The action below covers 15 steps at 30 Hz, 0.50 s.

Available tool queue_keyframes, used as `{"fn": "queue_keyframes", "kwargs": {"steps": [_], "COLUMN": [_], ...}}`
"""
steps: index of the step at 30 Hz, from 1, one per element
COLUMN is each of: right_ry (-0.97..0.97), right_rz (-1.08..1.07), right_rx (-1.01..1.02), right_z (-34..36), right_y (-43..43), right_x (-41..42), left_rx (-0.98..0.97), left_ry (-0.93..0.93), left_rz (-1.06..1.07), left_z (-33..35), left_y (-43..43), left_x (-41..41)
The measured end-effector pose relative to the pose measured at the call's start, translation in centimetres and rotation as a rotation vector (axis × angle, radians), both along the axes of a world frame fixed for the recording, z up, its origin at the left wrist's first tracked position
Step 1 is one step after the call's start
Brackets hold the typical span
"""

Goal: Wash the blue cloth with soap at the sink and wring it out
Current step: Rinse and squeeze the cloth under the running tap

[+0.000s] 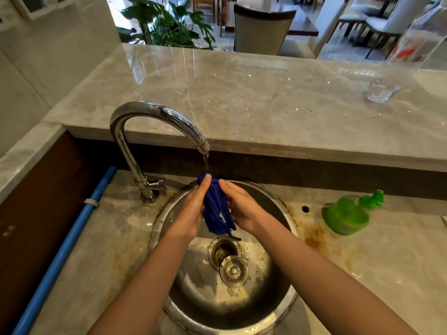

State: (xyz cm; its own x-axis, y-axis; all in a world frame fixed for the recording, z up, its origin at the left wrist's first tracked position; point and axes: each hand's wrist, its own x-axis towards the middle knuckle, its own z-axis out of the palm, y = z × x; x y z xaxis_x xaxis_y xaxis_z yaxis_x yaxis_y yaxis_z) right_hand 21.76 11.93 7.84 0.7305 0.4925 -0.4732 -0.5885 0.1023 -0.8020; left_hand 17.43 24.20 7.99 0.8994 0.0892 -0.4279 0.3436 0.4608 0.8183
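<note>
The blue cloth (216, 210) is bunched into a long, wrinkled roll. Its long axis runs from the upper end just under the spout down towards the drain (223, 250), slanting a little to the right; the wet fabric looks dark and creased, with a frayed tail hanging at the bottom. It sits above the round stainless-steel sink (157, 228), sandwiched between the two palms. The left hand (191, 211) lies flat against its left side, fingers straight and held together, tips reaching the cloth's top; the right hand (242, 209) mirrors it on the other side, fingers likewise straight and close, pressing rather than pinching. A thin stream of water (205, 160) falls from the curved chrome faucet (154, 114) onto the cloth's upper end. A round metal plug (233, 270) rests beside the drain. A green plastic pump bottle (348, 213), blurred, stands on the stained marble counter (387, 250) right of the sink; a blue pipe (63, 250) runs along the left.
</note>
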Motion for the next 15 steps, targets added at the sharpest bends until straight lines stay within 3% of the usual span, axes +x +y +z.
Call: {"fn": "queue_keyframes", "kwargs": {"steps": [7,11,15], "right_ry": [0.081,0.163,0.3], "right_rz": [-0.147,-0.167,-0.184], "right_rx": [0.086,0.11,0.102], "right_z": [-0.1,0.3,0.6], "right_y": [-0.1,-0.3,-1.2], "right_x": [-0.4,-0.3,0.8], "left_rx": [-0.023,-0.193,-0.331], "left_ry": [0.054,0.176,0.209], "left_rz": [0.057,0.174,0.079], "left_z": [-0.6,-0.7,-0.6], "left_y": [-0.2,-0.1,0.8], "left_x": [-0.4,-0.4,-1.0]}}
